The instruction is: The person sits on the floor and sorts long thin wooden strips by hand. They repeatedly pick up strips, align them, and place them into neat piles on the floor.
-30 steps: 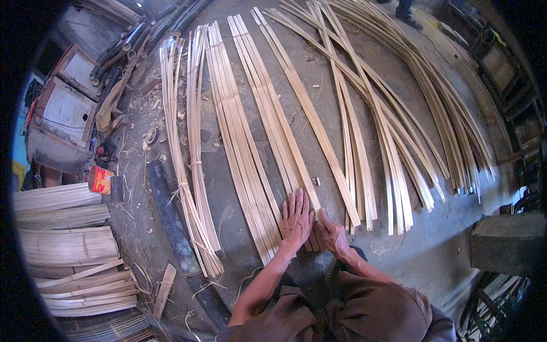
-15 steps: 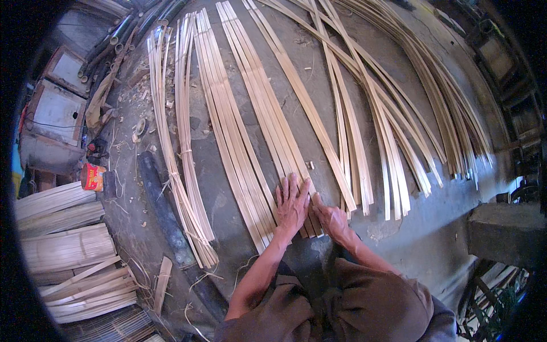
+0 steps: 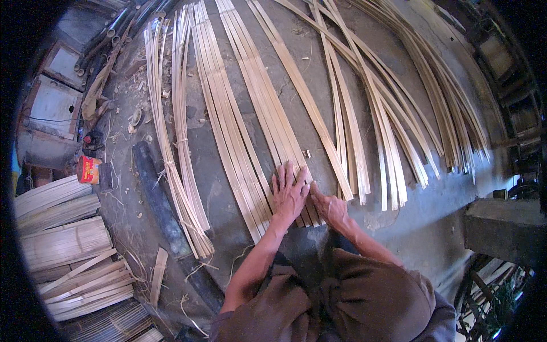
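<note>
Long pale bamboo strips lie side by side on the floor in front of me, their near ends under my hands. My left hand rests flat across these ends, fingers spread and pointing away from me. Close beside it, my right hand is closed, thumb and fingers pressed at the right edge of the same row. It seems to pinch the outermost strip, though its curled fingers are partly hidden. Darker end pieces show between the two hands. Another row of strips lies just left of my left hand.
Two tied strip bundles and a dark pole lie to the left. Crossing loose strips and a thick bunch spread rightward. Stacked slats and a red-and-yellow can stand far left; a concrete block sits right.
The whole view has shifted slightly, so the floor and strips appear a little higher. Both hands stay at the near ends of the same row, with little movement against the strips.
</note>
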Action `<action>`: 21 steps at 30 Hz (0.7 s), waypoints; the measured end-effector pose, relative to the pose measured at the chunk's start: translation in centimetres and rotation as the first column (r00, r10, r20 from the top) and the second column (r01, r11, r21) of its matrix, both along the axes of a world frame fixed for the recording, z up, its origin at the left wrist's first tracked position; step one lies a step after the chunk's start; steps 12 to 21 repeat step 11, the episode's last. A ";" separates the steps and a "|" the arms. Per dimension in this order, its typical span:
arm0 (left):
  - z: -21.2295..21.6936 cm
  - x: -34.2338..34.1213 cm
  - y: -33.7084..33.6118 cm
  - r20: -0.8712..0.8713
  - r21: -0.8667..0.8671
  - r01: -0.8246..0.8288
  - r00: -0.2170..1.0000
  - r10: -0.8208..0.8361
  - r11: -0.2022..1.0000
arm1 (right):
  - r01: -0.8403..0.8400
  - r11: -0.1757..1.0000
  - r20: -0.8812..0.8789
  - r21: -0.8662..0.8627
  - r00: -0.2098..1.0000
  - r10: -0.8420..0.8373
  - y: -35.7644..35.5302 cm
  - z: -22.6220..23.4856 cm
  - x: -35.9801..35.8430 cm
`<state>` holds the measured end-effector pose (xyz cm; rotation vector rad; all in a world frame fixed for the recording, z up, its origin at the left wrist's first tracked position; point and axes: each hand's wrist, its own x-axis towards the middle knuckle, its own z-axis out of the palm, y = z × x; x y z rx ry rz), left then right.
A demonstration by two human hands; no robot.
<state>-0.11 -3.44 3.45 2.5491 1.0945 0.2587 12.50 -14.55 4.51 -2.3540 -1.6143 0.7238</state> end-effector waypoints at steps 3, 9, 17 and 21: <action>-0.5 -0.4 -0.1 0.010 0.016 0.001 1.000 -0.001 1.000 | -0.002 0.999 0.067 0.039 0.998 -0.001 0.7 1.7 0.7; 0.1 0.3 -0.6 -0.047 0.025 -0.005 0.999 0.006 1.000 | 0.160 0.963 0.174 0.215 0.964 -0.199 1.1 1.7 5.6; -1.2 0.8 -0.7 -0.032 -0.008 0.063 0.998 -0.063 0.998 | 0.138 0.986 0.161 0.099 0.975 -0.152 1.0 0.3 6.7; -1.2 0.8 -0.7 -0.032 -0.008 0.063 0.998 -0.063 0.998 | 0.138 0.986 0.161 0.099 0.975 -0.152 1.0 0.3 6.7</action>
